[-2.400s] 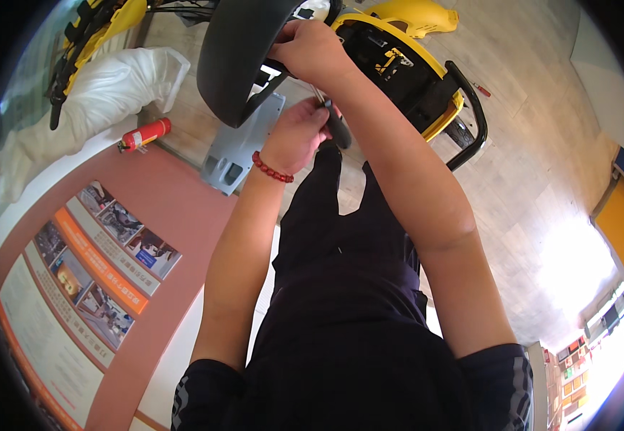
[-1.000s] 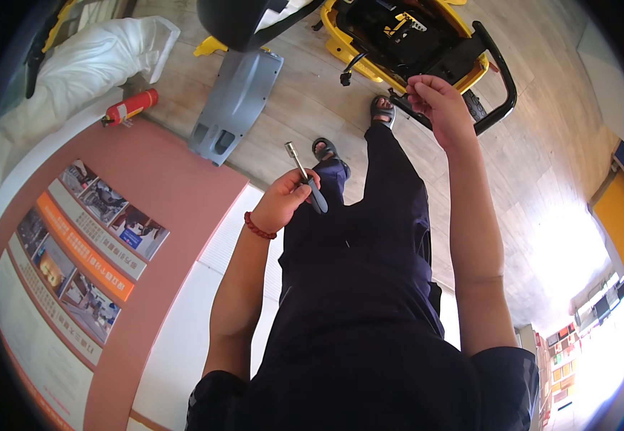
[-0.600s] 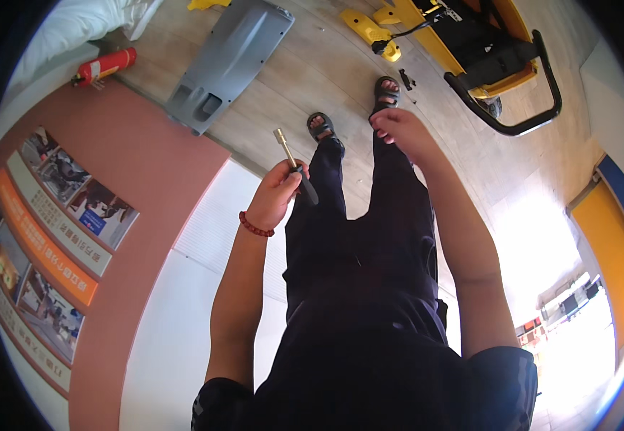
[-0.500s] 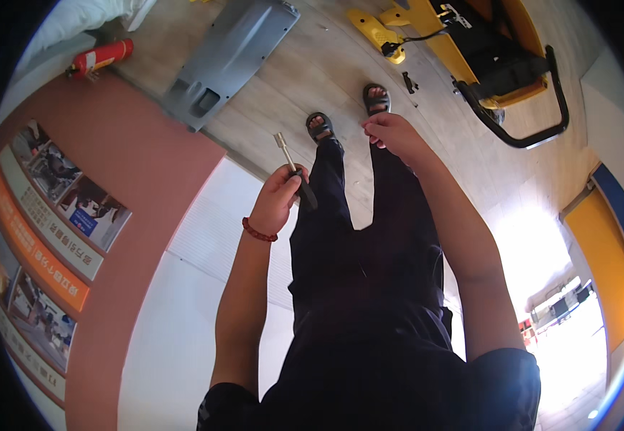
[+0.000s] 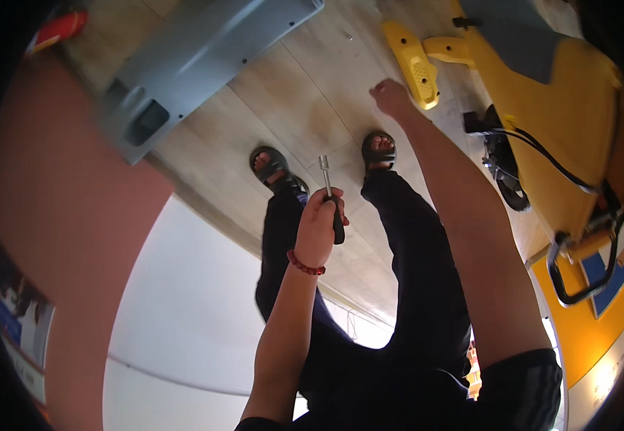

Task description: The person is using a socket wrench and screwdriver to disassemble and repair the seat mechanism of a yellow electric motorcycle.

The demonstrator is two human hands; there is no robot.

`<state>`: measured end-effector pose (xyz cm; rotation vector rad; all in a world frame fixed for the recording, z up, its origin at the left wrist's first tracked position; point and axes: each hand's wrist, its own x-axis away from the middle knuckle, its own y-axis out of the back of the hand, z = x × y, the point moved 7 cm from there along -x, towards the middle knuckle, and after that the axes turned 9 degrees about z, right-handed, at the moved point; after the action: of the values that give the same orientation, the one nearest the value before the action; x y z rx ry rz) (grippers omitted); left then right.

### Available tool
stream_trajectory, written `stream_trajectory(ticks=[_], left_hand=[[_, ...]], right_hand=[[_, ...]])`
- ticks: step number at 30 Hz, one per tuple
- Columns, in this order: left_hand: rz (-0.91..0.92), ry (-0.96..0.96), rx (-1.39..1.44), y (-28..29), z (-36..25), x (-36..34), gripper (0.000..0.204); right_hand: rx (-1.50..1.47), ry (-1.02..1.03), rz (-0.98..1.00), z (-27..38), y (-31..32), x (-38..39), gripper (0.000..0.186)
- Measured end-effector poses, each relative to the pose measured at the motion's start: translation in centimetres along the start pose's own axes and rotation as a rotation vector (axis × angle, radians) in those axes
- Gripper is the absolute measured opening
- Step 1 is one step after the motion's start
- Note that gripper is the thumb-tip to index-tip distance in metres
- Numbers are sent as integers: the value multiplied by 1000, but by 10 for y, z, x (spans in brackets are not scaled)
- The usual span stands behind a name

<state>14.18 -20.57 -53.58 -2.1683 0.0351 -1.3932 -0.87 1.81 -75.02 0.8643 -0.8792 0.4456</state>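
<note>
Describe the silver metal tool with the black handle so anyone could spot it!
Find the black-trousered legs on the pale plank floor. Between them in view is the left hand, wearing a red beaded bracelet. It grips the tool, whose shiny silver shaft sets it apart from the black sandals.

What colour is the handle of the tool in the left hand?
The handle is black; it shows best in the head view.

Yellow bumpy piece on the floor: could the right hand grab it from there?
Probably, with a bend down: the right hand looks well above the floor, but nothing seems to stand between it and the yellow bumpy piece. Its fingers look curled, so they'd likely have to open first.
</note>
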Motion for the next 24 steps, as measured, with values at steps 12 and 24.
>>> stream_trajectory(ticks=[12, 24], left_hand=[[-30, 100, -145, 27, -40, -35, 24], [61, -50, -319, 15, -64, -45, 30]], right_hand=[[130, 96, -419, 13, 2, -195, 37], [-1080, 285, 374, 77, -22, -93, 19]])
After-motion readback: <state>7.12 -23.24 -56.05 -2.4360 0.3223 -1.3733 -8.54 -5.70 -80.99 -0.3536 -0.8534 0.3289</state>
